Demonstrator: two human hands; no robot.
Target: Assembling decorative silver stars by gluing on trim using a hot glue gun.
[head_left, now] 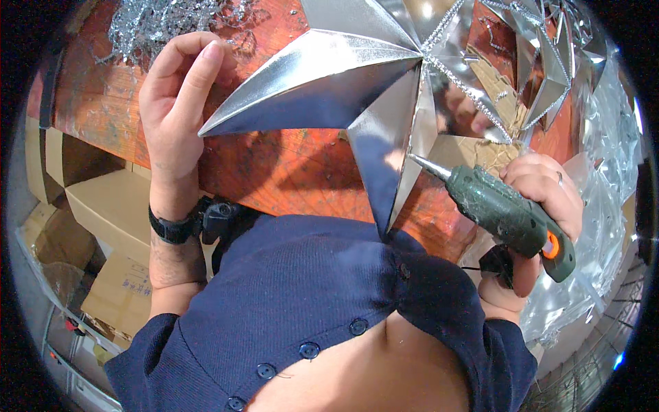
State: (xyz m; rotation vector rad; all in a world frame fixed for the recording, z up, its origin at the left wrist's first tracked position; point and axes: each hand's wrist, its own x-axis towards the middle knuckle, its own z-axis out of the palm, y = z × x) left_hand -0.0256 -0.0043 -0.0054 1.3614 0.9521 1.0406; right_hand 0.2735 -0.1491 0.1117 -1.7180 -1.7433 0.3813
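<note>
A large shiny silver star [322, 75] lies on the table, its faceted arms folded into ridges. Silver beaded trim [473, 99] runs along some ridges on its right side. My right hand [549, 192] grips a dark green glue gun [498, 209] with an orange trigger. The gun's metal nozzle points up and left, close beside the edge of the star's lower arm; whether they touch I cannot tell. My left hand [182, 96] is raised by the tip of the star's left arm, thumb and curled fingers together. Anything between those fingers is hidden.
A heap of silver tinsel trim [171, 27] sits at the far left of the reddish wooden table [288, 165]. More silver stars [556, 75] and clear plastic wrapping [604, 172] crowd the right. Brown cardboard boxes [113, 206] stand below the table at left.
</note>
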